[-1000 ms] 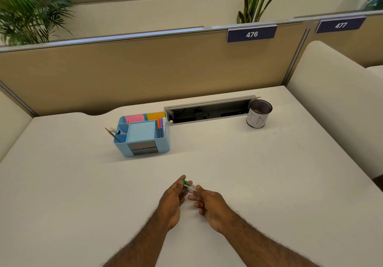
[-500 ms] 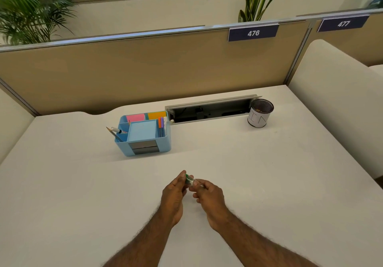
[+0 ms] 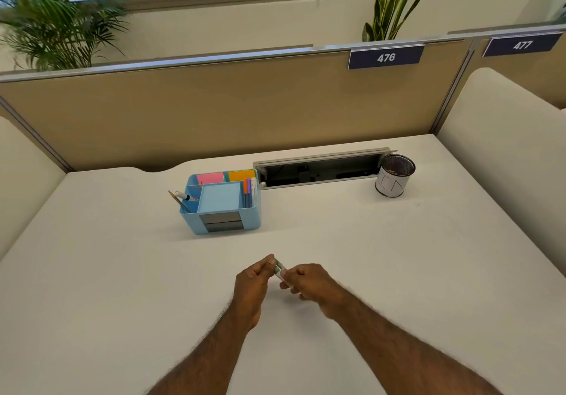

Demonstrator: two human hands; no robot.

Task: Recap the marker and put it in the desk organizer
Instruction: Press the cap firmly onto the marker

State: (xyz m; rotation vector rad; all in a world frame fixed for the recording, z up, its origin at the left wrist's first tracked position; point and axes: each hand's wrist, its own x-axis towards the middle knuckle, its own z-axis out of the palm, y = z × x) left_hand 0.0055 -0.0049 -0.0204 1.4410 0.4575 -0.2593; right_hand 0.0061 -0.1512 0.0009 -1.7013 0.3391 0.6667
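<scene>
The marker (image 3: pixel 279 269) is held between both hands above the surface (image 3: pixel 122 272) — the left hand (image 3: pixel 252 284) is closed on its green end, the right hand (image 3: pixel 309 284) on its barrel. The desk organizer (image 3: pixel 222 203) is set well apart, farther back.

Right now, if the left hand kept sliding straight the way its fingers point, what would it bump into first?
The left hand points up and to the right, at the marker it pinches, so it would probably meet the right hand first. That hand holds the marker's other end, close by.
</scene>
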